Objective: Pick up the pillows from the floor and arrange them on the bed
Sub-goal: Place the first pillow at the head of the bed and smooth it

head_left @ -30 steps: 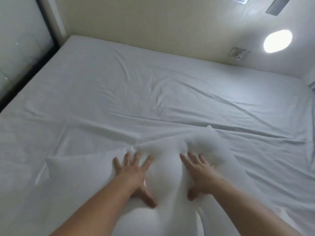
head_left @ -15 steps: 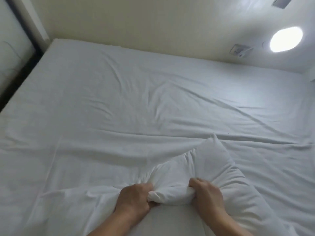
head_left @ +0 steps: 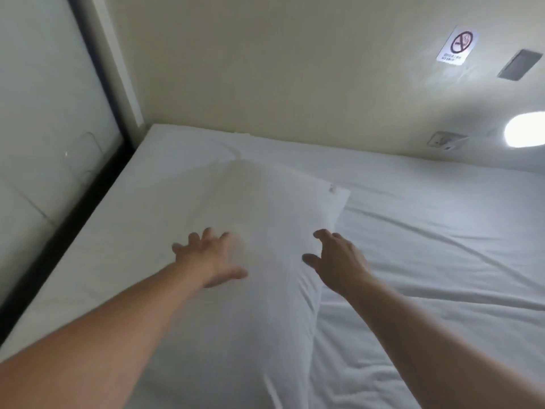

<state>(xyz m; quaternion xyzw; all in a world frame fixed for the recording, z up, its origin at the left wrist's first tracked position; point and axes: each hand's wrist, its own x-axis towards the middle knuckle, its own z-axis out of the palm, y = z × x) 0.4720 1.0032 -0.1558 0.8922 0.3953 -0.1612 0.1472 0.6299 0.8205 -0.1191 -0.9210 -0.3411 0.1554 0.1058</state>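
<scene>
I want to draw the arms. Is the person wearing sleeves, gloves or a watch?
No. Both arms are bare as far up as the picture shows. The left hand and right hand wear no gloves, and no rings or watch show.

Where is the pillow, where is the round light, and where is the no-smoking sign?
pillow [head_left: 265,208]: head view, on its smooth white top, beyond the hands.
round light [head_left: 526,129]: head view, on its glowing face, at the right edge.
no-smoking sign [head_left: 457,45]: head view, on the red circle, up on the wall.
</scene>
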